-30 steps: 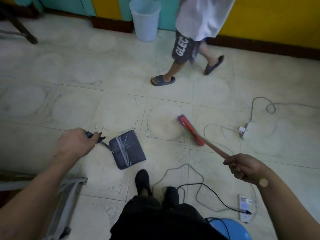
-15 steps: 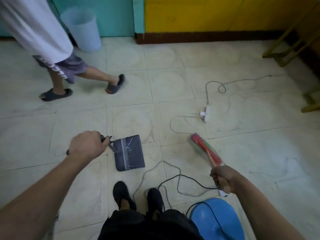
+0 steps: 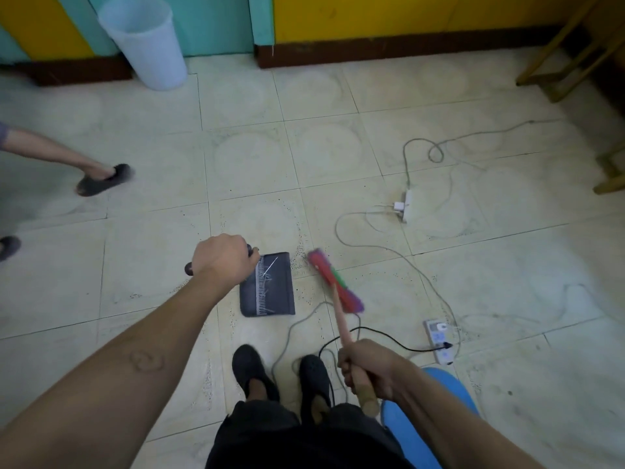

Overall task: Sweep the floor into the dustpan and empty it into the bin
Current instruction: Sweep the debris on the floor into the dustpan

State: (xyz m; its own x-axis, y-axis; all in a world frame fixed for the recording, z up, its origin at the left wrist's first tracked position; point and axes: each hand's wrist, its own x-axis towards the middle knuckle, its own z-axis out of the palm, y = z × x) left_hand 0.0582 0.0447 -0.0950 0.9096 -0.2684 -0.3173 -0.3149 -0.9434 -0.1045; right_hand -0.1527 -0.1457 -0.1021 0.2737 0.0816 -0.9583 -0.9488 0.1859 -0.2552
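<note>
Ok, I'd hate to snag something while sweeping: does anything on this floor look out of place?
Yes. Loose cables trail across the floor: a grey cable loops beside the broom head and the shoes, and a black cable runs to a power strip. Also, dark grit lies scattered beside the dustpan.

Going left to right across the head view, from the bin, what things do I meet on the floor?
Bin → dustpan → broom → far power strip → near power strip.
</note>
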